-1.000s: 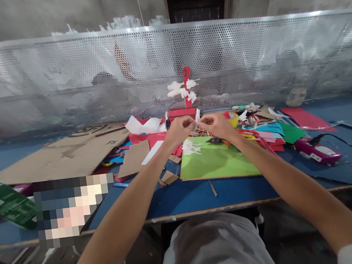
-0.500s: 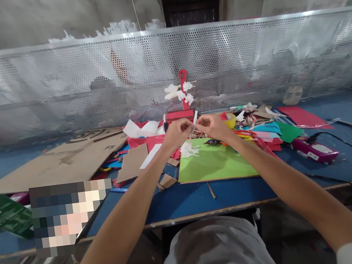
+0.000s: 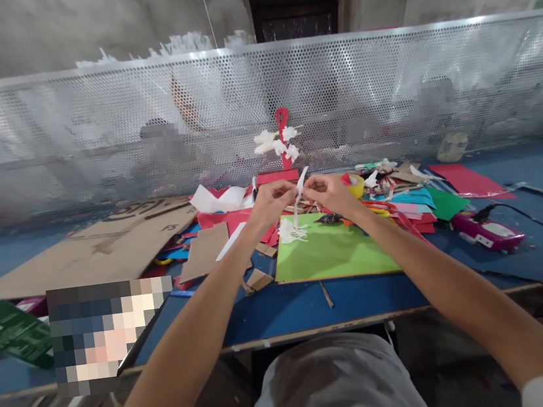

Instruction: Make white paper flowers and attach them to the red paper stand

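Between my fingertips, above the green sheet (image 3: 337,251), a thin white paper strip (image 3: 302,177) slants upward. My left hand (image 3: 272,205) pinches it from the left. My right hand (image 3: 332,196) is closed with thumb and fingertips at the strip's right side. Below, the strip runs down to a fringed white paper tuft (image 3: 292,230) that hangs over the green sheet's upper left corner. Straight behind my hands stands a red upright piece with a hooked top (image 3: 282,119), with white paper flowers (image 3: 279,147) on it, on a red base (image 3: 277,176).
Brown cardboard (image 3: 89,249) covers the left of the blue table (image 3: 285,314). Yellow tape (image 3: 357,186), orange-handled scissors (image 3: 375,207) and coloured paper lie right of the hands. A purple device (image 3: 489,233) with a black cable sits further right. A perforated metal screen (image 3: 361,87) stands behind.
The strip's upper end has tilted further to the right and more of it shows between my hands. My fingertips have moved slightly apart.
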A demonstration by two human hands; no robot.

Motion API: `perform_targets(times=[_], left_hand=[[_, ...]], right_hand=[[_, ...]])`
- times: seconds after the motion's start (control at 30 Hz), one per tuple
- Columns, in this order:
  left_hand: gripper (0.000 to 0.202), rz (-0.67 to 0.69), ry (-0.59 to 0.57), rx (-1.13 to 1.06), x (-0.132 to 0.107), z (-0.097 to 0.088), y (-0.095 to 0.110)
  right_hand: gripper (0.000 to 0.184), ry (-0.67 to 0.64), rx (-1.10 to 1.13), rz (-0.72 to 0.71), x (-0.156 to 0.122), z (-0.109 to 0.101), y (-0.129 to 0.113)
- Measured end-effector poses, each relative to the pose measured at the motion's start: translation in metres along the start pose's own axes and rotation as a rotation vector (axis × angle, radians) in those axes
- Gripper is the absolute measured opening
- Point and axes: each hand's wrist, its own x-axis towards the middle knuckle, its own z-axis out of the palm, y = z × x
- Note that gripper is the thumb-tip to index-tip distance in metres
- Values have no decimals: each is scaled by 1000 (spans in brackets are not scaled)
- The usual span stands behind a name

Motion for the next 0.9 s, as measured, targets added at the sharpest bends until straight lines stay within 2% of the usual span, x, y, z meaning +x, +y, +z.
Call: perform_targets(times=[0.13,0.37,0.57,0.7,0.9], left_hand=[[23,-25,7,0,-1,1,4],[25,-50,-44,-7,-1,1,4],[30,-3,-96,-2,-1,3,5],[22,22,-70,24,0,4,3],[18,9,-22,59,0,4,1]], right_hand=[[18,-1,12,-2,0,-1,0],[19,-2,18,-4,0,-1,0],[17,5,-56,-75,-1,-1,-2],[17,-2,-115,-124,0,-1,-1],[17,34,-140,-90,2,-2,3]])
